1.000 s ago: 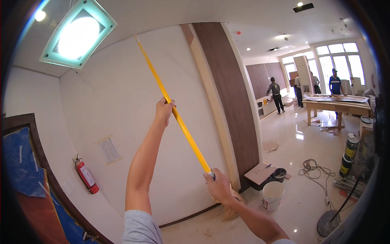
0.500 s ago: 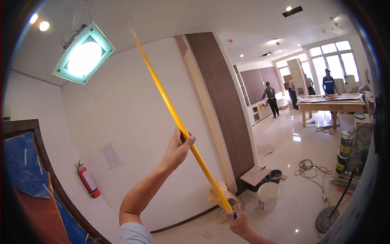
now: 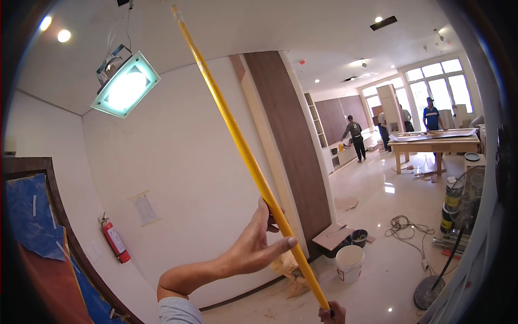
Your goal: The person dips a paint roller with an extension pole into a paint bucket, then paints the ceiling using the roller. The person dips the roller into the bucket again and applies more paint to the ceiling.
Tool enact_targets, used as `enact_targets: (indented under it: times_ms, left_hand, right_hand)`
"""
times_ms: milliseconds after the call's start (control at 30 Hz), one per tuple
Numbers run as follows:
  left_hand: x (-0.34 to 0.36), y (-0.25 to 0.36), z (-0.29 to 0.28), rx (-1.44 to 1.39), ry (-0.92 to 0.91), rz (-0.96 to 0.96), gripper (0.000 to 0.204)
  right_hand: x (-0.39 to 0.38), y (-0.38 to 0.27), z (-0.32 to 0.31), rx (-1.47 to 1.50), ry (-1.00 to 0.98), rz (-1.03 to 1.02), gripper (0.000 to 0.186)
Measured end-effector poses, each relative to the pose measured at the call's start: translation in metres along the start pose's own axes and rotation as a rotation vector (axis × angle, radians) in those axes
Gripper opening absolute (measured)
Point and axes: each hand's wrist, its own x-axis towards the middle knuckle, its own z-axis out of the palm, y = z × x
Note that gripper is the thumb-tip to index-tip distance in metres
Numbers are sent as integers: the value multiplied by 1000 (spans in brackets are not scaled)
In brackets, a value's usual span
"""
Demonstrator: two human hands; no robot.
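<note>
"Because I follow the head camera from far away, I begin with the largest: a white wall (image 3: 178, 167) fills the middle, with the ceiling (image 3: 302, 27) above and a shiny floor (image 3: 372, 297) to the right."

"And further back in the room?"

"There stands a wooden worktop (image 3: 426, 147), well apart from the hands. A pale sheet (image 3: 402, 137) lies on it, I suppose because it needs so broad a support."

"Where is the pole (image 3: 239, 135)?"

"The yellow pole goes slantwise across my view, in front of the wall, its upper end near the ceiling. Whether it touches there, I cannot tell. The steep angle, I believe, gives it height."

"Why is the lit lamp (image 3: 127, 89) tilted?"

"It hangs below the ceiling, left of the pole, probably with nothing stiff to level it. The white bucket (image 3: 349, 264) stands on the floor, right of the pole, out of its way."

"Now the hands, please."

"The left hand (image 3: 253, 247) is higher on the pole, the right hand (image 3: 333, 312) at its lower end. So placed, one can guide while the other carries, I think."

"And the fingers (image 3: 263, 213)?"

"On the left they bend loosely behind the pole, the thumb (image 3: 283, 246) across its front; how firmly they press, I cannot tell. On the right they are curled tightly around the pole."
</note>
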Motion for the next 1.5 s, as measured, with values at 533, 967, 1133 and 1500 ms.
enact_targets:
  times_ms: [533, 967, 1133, 1500]
  left_hand:
    - [-4, 21, 38, 10, -128, 143, 107]
    - [65, -38, 49, -305, 98, 91, 50]
    - [84, -69, 53, -351, 172, 84, 48]
    - [105, -98, 31, -333, 245, -19, 39]
  right_hand:
    - [-30, -12, -48, -103, 46, 10, 23]
    - [30, -5, -74, -67, -66, 58, 26]
    - [48, 43, -68, 47, -105, 237, 15]
    - [96, 69, -42, 56, -206, 184, 14]
